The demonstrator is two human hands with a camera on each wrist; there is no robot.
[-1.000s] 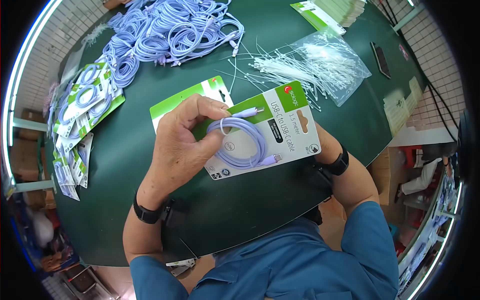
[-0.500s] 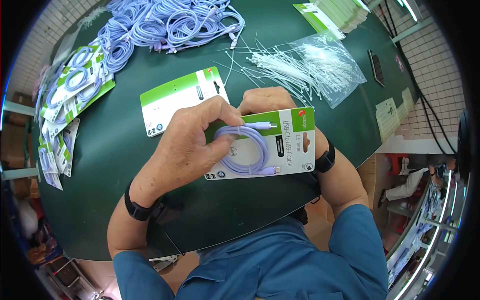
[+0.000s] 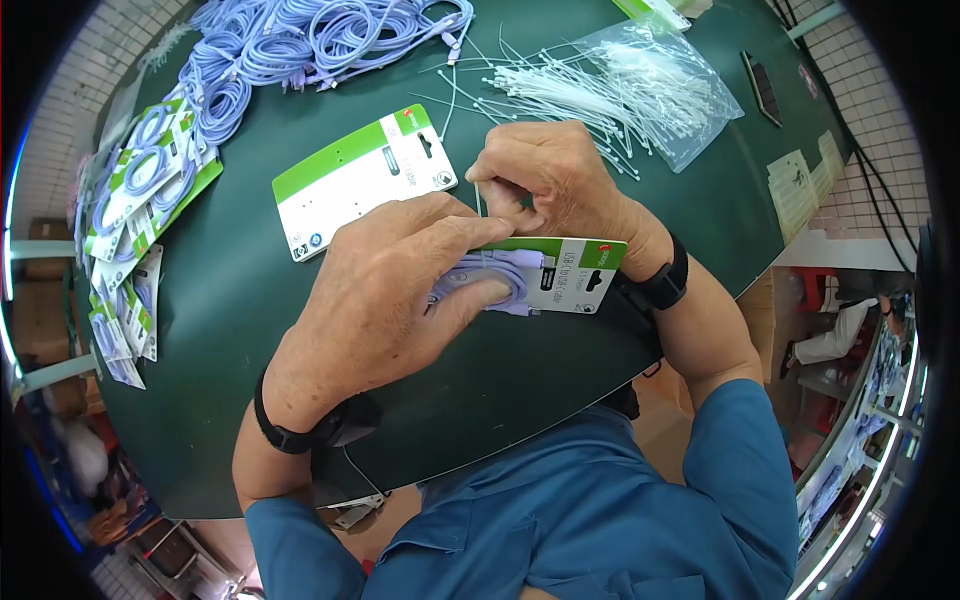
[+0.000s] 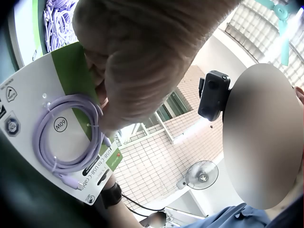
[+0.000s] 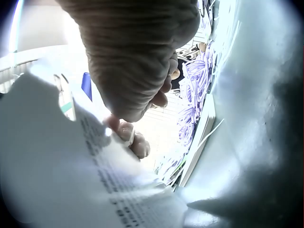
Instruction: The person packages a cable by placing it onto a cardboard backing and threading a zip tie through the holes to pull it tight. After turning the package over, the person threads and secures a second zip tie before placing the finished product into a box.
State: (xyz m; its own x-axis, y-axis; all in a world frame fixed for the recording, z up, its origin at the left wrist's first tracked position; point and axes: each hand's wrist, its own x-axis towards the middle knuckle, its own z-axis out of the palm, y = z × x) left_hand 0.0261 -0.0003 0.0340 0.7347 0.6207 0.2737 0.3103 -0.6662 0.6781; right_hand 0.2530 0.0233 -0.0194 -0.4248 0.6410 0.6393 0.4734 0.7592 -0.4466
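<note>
My left hand (image 3: 385,290) grips a green-and-white cable card (image 3: 575,285), its thumb pressed over the coiled lilac USB-C cable (image 3: 515,278) on the printed front. Small white ties hold the coil (image 4: 40,137) against the card in the left wrist view. Just beyond the card's upper edge, my right hand (image 3: 560,180) pinches a thin white cable tie (image 3: 479,200) that runs up from the edge between the hands. The right wrist view shows the card's white printed back (image 5: 47,156), with fingertips at its edge. Left fingers behind the card are hidden in the head view.
Another card (image 3: 350,180) lies flat beyond the left hand. Loose cable ties (image 3: 560,100) spill from a clear bag (image 3: 690,110). Coiled lilac cables (image 3: 300,45) are heaped at the back left, above finished cards (image 3: 150,190). A phone (image 3: 762,88) lies at the right.
The right hand has come from behind the card to above its upper edge and now pinches the tie. The card has tilted, and the left thumb has shifted farther over the coil.
</note>
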